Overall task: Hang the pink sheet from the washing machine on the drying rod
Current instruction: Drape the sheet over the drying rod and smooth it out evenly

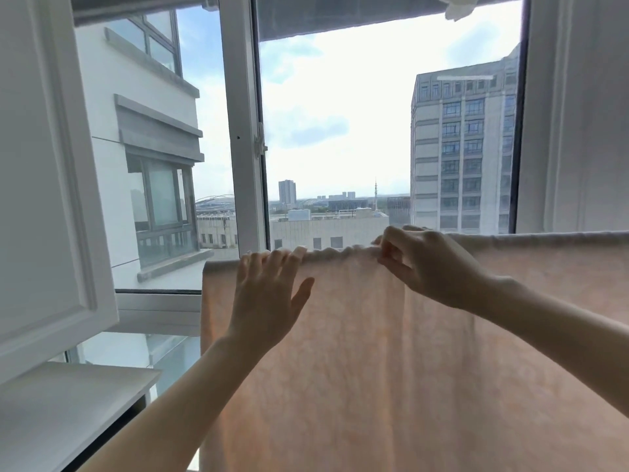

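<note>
The pink sheet (391, 352) hangs in front of me, draped over a horizontal rod that the cloth hides. Its top fold runs from the lower left of the window to the right edge of the view. My left hand (269, 294) lies flat on the sheet near its left end, fingers straight and reaching over the top fold. My right hand (422, 264) pinches the bunched top edge between thumb and fingertips near the middle. The washing machine is out of view.
A large window (340, 131) with a white frame (245, 131) stands right behind the sheet. An open white cabinet door (51, 182) and a white shelf (68, 396) are at the left. White curtain cloth (578, 114) hangs at the right.
</note>
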Tool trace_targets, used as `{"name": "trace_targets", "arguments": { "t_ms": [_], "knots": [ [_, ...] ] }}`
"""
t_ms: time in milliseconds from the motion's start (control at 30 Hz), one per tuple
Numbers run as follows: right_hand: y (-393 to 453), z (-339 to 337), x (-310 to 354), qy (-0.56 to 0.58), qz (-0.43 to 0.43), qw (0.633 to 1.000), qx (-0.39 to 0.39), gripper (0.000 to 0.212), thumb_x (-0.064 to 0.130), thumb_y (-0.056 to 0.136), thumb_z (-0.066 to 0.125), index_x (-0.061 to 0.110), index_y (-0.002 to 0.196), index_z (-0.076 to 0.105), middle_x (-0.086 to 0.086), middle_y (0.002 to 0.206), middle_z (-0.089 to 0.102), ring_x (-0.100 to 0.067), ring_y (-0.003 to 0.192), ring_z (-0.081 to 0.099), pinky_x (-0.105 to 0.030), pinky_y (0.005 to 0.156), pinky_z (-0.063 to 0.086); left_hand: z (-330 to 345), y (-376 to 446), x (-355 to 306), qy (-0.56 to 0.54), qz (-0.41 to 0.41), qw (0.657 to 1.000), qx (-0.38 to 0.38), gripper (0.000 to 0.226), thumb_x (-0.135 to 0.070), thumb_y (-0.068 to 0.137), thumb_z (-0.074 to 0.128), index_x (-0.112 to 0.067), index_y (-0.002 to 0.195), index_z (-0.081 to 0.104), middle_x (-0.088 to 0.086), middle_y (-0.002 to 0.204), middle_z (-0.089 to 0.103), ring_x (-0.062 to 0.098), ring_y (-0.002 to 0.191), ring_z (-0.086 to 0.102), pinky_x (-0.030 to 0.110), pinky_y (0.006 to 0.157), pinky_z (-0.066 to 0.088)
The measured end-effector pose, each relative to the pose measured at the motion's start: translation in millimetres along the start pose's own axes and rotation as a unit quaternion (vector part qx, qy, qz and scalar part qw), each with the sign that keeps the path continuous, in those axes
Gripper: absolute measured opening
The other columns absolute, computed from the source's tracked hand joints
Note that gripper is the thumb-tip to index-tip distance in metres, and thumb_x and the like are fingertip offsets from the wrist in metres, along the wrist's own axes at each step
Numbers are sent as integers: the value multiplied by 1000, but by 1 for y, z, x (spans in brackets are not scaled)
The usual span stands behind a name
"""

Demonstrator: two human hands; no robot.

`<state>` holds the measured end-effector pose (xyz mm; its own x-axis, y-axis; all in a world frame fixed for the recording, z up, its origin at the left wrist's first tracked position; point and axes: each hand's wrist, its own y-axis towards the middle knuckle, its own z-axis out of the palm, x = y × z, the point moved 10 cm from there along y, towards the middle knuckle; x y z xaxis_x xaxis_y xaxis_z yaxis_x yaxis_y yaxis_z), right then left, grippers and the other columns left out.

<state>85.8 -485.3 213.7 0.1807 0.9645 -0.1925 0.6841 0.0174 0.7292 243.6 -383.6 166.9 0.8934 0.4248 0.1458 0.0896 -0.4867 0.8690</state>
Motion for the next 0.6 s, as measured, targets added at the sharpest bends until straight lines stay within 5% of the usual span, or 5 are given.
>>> {"name": "trace_targets", "arguments": {
  "t_ms": [167, 333, 600],
  "knots": [
    [12, -19, -26, 85, 77, 993, -35, 23, 26, 92, 61, 14, 111, 57, -2, 97, 71, -8, 76, 68, -22, 72, 55, -1, 3, -10, 4, 2, 1000, 3, 53, -54, 95, 34, -20, 133, 49, 4, 117, 61, 28, 106, 56, 51, 101, 39],
    [17, 1, -33, 43, 85, 992, 80, 23, 34, 90, 63, 15, 100, 69, 4, 89, 72, -3, 72, 66, -27, 75, 58, 2, 3, -17, 5, 3, 1000, 10, 56, -55, 95, 33, -22, 138, 46, 5, 126, 58, 30, 113, 54, 57, 106, 34],
    [5, -29, -29, 20, 91, 993, -79, 16, 20, 95, 58, 13, 96, 72, 2, 78, 72, -5, 59, 60, -30, 68, 57, 3, 10, -69, -7, 15, 1000, -16, 59, -52, 94, 39, -13, 138, 46, 11, 133, 52, 33, 122, 48, 60, 108, 30]
  ]
}}
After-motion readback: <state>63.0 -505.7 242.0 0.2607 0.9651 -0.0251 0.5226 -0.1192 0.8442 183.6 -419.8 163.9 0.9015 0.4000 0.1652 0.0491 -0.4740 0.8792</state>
